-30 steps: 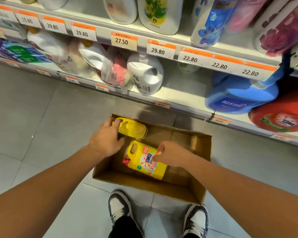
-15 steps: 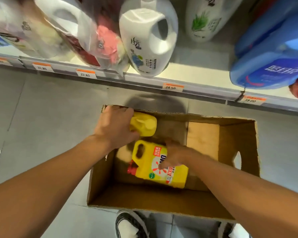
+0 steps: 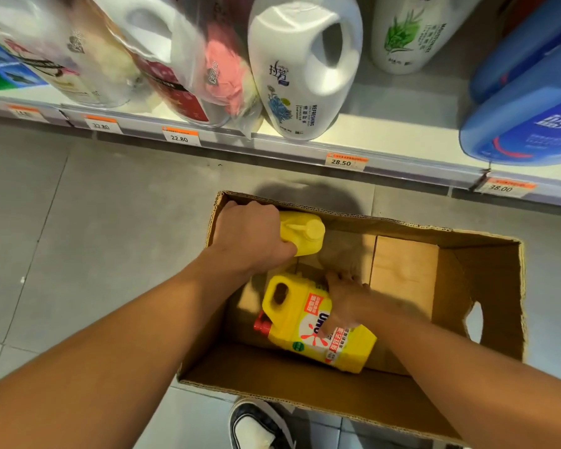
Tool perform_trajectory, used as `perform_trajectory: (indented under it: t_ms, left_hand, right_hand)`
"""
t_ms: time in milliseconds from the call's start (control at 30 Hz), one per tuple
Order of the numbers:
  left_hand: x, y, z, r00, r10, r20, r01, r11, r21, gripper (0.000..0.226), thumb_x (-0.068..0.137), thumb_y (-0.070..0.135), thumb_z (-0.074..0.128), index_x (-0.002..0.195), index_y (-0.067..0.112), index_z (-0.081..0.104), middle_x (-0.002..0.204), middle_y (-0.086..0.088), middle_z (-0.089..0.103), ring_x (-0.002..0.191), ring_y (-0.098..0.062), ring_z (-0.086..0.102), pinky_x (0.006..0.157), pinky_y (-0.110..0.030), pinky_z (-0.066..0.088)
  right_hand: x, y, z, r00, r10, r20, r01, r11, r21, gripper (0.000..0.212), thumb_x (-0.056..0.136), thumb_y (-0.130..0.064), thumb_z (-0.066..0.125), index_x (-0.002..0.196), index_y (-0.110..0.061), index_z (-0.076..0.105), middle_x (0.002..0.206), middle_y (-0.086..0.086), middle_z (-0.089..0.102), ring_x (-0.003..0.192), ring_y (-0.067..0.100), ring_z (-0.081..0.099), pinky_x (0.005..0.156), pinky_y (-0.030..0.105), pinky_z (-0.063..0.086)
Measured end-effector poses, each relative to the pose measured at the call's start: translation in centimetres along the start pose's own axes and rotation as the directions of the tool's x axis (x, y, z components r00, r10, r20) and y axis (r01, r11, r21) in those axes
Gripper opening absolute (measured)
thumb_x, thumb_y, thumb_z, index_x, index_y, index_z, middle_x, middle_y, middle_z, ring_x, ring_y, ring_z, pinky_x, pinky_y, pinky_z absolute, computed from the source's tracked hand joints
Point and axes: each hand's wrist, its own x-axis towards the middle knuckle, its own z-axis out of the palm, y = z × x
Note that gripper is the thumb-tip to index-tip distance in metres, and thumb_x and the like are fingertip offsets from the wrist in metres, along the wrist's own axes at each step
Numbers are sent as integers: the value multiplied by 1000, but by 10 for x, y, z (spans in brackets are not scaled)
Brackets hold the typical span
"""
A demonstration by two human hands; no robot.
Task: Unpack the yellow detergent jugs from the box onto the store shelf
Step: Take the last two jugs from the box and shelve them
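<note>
An open cardboard box (image 3: 486, 286) stands on the floor below the bottom shelf (image 3: 386, 131). Two yellow detergent jugs are inside it. My left hand (image 3: 250, 238) is shut on the handle of the upright jug (image 3: 305, 233) at the box's far left corner; its yellow cap points right. The second jug (image 3: 305, 325) lies on its side on the box bottom, red cap to the left, label up. My right hand (image 3: 344, 303) is on the lying jug's far edge, thumb across the label, gripping it.
The bottom shelf holds a white jug (image 3: 302, 66), bagged refill packs (image 3: 188, 63) to its left, and blue jugs (image 3: 525, 105) at the right. A bare stretch of shelf lies between the white and blue jugs. My shoe (image 3: 256, 426) is at the box's near side.
The camera has dropped closer to the box. My right hand has slid over the lying jug's far edge and closed on it. My left hand keeps its hold on the upright jug.
</note>
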Motion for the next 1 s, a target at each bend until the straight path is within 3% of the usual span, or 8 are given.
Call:
perform_trajectory:
  t_ms: [100, 167, 300, 467, 567, 700, 867, 1000]
  left_hand:
    - [-2, -1, 3, 1000, 13, -2, -13, 1000, -5, 38, 82, 54, 58, 63, 27, 41, 59, 7, 48, 55, -12, 44, 90, -41, 43]
    - [-4, 2, 3, 1000, 22, -2, -22, 1000, 5, 37, 83, 53, 57, 62, 28, 39, 58, 8, 47, 53, -9, 39, 92, -41, 43]
    - [-15, 13, -15, 999, 36, -6, -36, 999, 8, 33, 83, 53, 57, 68, 24, 48, 59, 8, 45, 61, -15, 48, 79, -37, 40]
    - [-38, 26, -53, 999, 33, -16, -33, 999, 12, 37, 81, 56, 57, 77, 19, 60, 62, 7, 49, 67, -17, 54, 64, -31, 39]
    - [-53, 37, -86, 999, 26, -18, -25, 998, 49, 39, 82, 57, 55, 77, 19, 61, 69, 2, 57, 69, -19, 56, 60, -30, 39]
    - [-71, 55, -142, 999, 20, -47, -17, 998, 55, 36, 78, 54, 56, 67, 20, 53, 64, 3, 52, 69, -23, 61, 60, -28, 40]
    - [-100, 75, -214, 988, -26, -152, 20, 999, -41, 38, 71, 48, 61, 55, 18, 44, 54, 2, 47, 65, -32, 64, 56, -29, 44]
    - [-124, 100, -277, 986, -58, -157, 50, 997, -53, 39, 72, 52, 64, 63, 18, 47, 66, -1, 51, 71, -31, 55, 64, -32, 42]
  right_hand:
    - [-10, -2, 5, 999, -47, 17, 45, 993, 112, 129, 55, -41, 99, 155, -19, 21, 143, 8, 55, 126, 33, 58, 100, 44, 52]
    - [-19, -4, 10, 997, -73, -23, 75, 993, 93, 120, 57, -38, 98, 152, -20, 26, 136, 7, 61, 121, 32, 62, 95, 41, 53]
    - [-41, -2, 8, 982, -155, -111, 160, 986, 43, 104, 63, -39, 93, 149, -22, 37, 142, 3, 59, 128, 29, 57, 102, 41, 47]
    - [-83, 13, -23, 961, -237, -144, 261, 948, 182, 121, 63, -43, 93, 161, -20, 26, 156, 2, 46, 141, 27, 46, 114, 45, 42]
    - [-116, 25, -43, 945, -277, -173, 315, 912, 262, 115, 61, -40, 95, 156, -22, 33, 148, -2, 54, 132, 22, 55, 108, 42, 49]
    - [-169, 47, -66, 934, -292, -206, 350, 863, 364, 119, 59, -44, 94, 157, -22, 31, 146, -7, 53, 130, 18, 56, 107, 38, 51]
    - [-241, 77, -102, 909, -300, -289, 405, 796, 449, 88, 62, -38, 97, 135, -40, 49, 125, -17, 66, 111, 8, 66, 98, 33, 56]
    - [-301, 96, -135, 893, -290, -344, 433, 764, 479, 84, 65, -32, 97, 129, -45, 44, 116, -25, 63, 101, 2, 64, 83, 17, 53]
